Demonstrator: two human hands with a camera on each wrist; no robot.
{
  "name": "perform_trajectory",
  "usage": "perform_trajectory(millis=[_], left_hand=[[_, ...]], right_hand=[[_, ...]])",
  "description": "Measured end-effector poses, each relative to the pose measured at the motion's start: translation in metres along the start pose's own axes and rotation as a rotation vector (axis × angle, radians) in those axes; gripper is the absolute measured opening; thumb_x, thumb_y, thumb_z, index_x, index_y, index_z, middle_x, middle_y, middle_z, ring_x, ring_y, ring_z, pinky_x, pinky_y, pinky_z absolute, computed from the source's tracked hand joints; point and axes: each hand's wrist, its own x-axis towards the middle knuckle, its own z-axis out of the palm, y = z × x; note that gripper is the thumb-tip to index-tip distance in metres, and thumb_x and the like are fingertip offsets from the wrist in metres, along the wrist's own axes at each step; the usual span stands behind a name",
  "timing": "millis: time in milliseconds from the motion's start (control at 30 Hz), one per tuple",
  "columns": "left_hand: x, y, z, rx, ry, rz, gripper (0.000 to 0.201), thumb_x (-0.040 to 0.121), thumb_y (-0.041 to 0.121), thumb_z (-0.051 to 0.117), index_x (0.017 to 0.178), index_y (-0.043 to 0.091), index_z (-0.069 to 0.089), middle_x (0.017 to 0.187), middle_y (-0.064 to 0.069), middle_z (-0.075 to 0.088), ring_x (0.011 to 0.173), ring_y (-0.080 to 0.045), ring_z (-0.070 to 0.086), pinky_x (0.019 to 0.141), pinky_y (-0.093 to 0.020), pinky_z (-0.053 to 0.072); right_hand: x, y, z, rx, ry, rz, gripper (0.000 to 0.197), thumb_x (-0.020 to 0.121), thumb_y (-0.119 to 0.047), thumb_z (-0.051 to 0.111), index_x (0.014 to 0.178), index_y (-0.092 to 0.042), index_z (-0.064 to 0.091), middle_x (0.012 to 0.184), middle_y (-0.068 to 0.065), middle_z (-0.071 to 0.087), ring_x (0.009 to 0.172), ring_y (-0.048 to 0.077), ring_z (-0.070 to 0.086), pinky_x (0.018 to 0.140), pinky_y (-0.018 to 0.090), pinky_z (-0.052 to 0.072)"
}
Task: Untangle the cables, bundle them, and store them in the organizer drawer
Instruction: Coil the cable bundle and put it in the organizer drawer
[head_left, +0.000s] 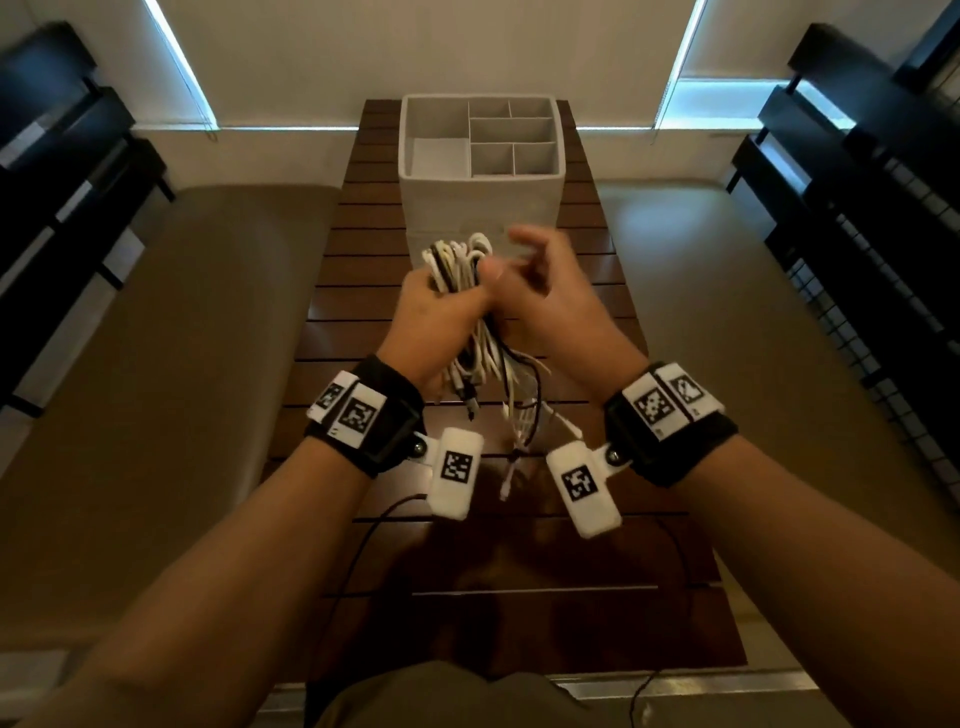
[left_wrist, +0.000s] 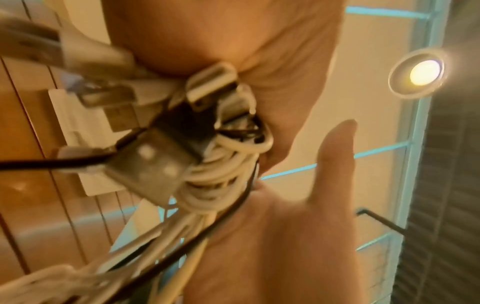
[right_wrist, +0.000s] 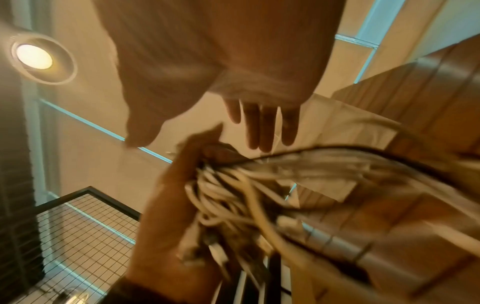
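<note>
A bundle of white and black cables (head_left: 457, 265) is held upright above the slatted wooden table (head_left: 358, 291), just in front of the white organizer (head_left: 480, 208). My left hand (head_left: 431, 306) grips the bundle around its middle. Loose ends with plugs (head_left: 519, 415) hang below the fist. In the left wrist view the coiled cables (left_wrist: 221, 170) and a metal USB plug (left_wrist: 148, 162) sit against my left palm (left_wrist: 207, 30). My right hand (head_left: 524, 280) is beside the bundle, blurred. Its fingers (right_wrist: 262, 127) are straight and hold nothing.
The organizer's top compartments (head_left: 511, 130) are open and show no contents. Tan cushioned benches (head_left: 156, 364) (head_left: 753, 312) flank the narrow table. Black racks (head_left: 857, 208) stand at both sides. A thin black wire (head_left: 363, 545) crosses the near end of the table.
</note>
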Motion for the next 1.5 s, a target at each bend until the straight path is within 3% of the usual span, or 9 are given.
perform_trajectory(millis=[133,267,433,567,800,967,1100,1367,1500], left_hand=[[-0.005,0.020,0.003,0.015,-0.140,0.044,0.013,0.090,0.004,0.078,0.085,-0.001,0.066,0.076,-0.019,0.060,0.071,-0.030,0.063,0.073,-0.041,0.056],[-0.011,0.026,0.008,-0.010,-0.202,0.032,0.012,0.091,0.003,0.077,0.083,0.005,0.069,0.076,-0.015,0.069,0.076,-0.031,0.071,0.076,-0.043,0.060],[-0.015,0.024,0.009,-0.008,-0.195,0.042,0.014,0.094,0.009,0.076,0.083,0.005,0.069,0.075,-0.018,0.068,0.067,-0.030,0.069,0.068,-0.038,0.059],[-0.008,0.018,0.012,0.043,-0.155,0.083,0.030,0.094,0.014,0.078,0.076,-0.004,0.063,0.062,-0.018,0.057,0.055,-0.027,0.057,0.068,-0.036,0.053],[-0.003,0.007,0.010,0.064,-0.151,0.037,0.036,0.092,0.017,0.080,0.068,-0.001,0.060,0.056,-0.014,0.054,0.054,-0.030,0.053,0.067,-0.039,0.050],[-0.004,0.012,0.005,-0.035,-0.080,0.007,0.027,0.092,0.017,0.079,0.082,0.003,0.059,0.065,-0.012,0.052,0.058,-0.026,0.055,0.060,-0.035,0.053],[-0.003,0.014,0.001,-0.090,-0.051,-0.024,0.026,0.091,0.017,0.081,0.083,0.007,0.057,0.069,-0.008,0.051,0.059,-0.021,0.056,0.057,-0.032,0.053],[0.001,0.009,-0.002,-0.071,-0.094,-0.022,0.031,0.089,0.020,0.082,0.073,0.012,0.057,0.067,-0.011,0.050,0.060,-0.027,0.054,0.065,-0.039,0.053],[0.005,0.011,-0.009,-0.129,-0.058,-0.043,0.029,0.091,0.017,0.081,0.074,0.014,0.057,0.067,-0.006,0.052,0.058,-0.021,0.055,0.062,-0.035,0.053]], right_hand=[[-0.015,0.025,0.011,0.236,-0.348,0.075,0.083,0.093,-0.036,0.071,0.161,-0.022,0.025,0.153,0.004,0.053,0.139,0.014,0.055,0.111,0.036,0.050],[-0.025,0.019,0.011,0.542,-0.508,0.246,0.081,0.088,-0.027,0.072,0.157,-0.013,0.031,0.135,0.019,0.066,0.125,0.035,0.066,0.101,0.048,0.056],[-0.024,0.004,0.001,0.259,-0.641,0.284,0.049,0.090,-0.014,0.075,0.129,0.010,0.059,0.120,0.034,0.064,0.103,0.051,0.066,0.096,0.056,0.053],[-0.020,-0.001,0.001,-0.004,-0.555,0.271,0.036,0.089,-0.010,0.077,0.103,0.019,0.060,0.071,0.021,0.052,0.043,0.022,0.040,0.040,0.026,0.033],[-0.022,0.010,0.006,-0.039,-0.474,0.290,0.026,0.088,-0.007,0.072,0.096,0.017,0.063,0.063,0.014,0.050,0.044,0.019,0.033,0.043,0.026,0.024],[-0.022,0.000,0.005,0.025,-0.486,0.252,0.022,0.095,-0.016,0.075,0.111,-0.005,0.066,0.083,0.007,0.075,0.066,0.017,0.068,0.055,0.024,0.051],[-0.017,-0.001,0.007,-0.097,-0.515,0.219,0.045,0.088,-0.039,0.081,0.112,-0.005,0.066,0.084,0.011,0.072,0.056,0.020,0.056,0.050,0.028,0.044],[-0.017,0.015,0.012,-0.012,-0.411,0.158,0.027,0.091,-0.015,0.079,0.108,-0.001,0.062,0.058,-0.008,0.060,0.045,0.001,0.051,0.045,0.015,0.040],[-0.013,0.015,0.010,-0.086,-0.422,0.143,0.050,0.084,-0.030,0.087,0.123,-0.014,0.061,0.087,0.001,0.073,0.069,0.016,0.066,0.059,0.030,0.052]])
